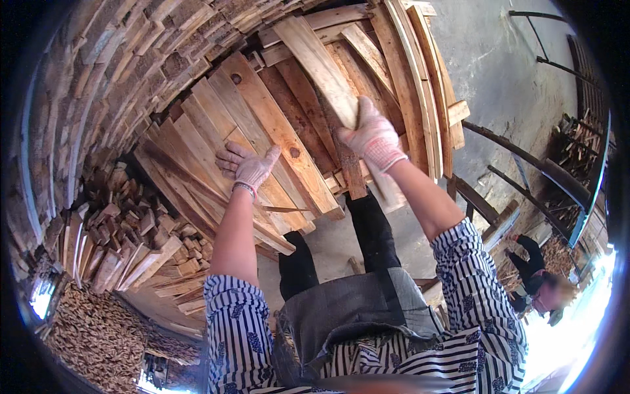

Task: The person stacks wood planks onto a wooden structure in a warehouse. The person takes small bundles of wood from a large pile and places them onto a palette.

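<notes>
A stack of rough wooden boards [289, 144] lies before me, laid roughly side by side and partly overlapping. My right hand [373, 134], in a pale glove with a pinkish cuff, grips the near end of a light wooden plank [319, 69], thumb along its upper side. That plank slants away to the far left across the other boards. My left hand [248, 164], gloved too, has its fingers spread over the boards at the left of the stack. Nothing is in it; whether the palm touches the wood I cannot tell.
A tall wall of stacked timber [125, 72] curves along the left. Short offcuts [131, 243] are heaped at the lower left. Dark metal bars [531, 164] stand over the grey concrete floor [482, 72] at the right. Another person [535, 279] is at the far right.
</notes>
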Available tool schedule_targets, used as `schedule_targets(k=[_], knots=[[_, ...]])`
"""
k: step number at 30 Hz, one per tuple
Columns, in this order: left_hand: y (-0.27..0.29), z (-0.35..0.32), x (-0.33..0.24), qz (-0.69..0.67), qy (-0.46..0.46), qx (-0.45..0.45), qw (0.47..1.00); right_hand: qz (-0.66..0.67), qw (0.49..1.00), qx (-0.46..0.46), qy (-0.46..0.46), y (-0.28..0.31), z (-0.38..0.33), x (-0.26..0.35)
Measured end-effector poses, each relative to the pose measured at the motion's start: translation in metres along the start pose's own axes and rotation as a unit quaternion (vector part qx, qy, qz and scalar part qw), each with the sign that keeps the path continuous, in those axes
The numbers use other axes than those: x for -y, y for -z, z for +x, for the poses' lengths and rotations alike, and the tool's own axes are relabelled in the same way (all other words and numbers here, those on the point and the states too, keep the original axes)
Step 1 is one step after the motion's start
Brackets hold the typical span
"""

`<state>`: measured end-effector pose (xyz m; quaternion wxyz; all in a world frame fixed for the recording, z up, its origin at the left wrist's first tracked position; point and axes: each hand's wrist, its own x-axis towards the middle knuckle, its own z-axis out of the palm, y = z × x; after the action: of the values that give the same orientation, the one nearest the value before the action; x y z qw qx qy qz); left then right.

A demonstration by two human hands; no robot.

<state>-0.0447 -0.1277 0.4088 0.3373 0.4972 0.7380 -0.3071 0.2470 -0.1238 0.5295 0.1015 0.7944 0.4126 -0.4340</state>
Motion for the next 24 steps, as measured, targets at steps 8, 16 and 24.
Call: schedule_targets(k=[8, 16, 24], knots=[[-0.003, -0.005, -0.008, -0.012, 0.000, -0.021, 1.000, 0.061, 0.991, -0.099, 0.065, -0.118, 0.011, 0.055], [0.009, -0.011, -0.013, -0.002, -0.005, 0.013, 1.000, 0.244, 0.964, 0.034, 0.104, -0.099, 0.031, 0.006], [0.004, -0.009, -0.009, -0.003, -0.006, 0.016, 1.000, 0.285, 0.946, 0.090, 0.125, -0.092, 0.051, -0.005]])
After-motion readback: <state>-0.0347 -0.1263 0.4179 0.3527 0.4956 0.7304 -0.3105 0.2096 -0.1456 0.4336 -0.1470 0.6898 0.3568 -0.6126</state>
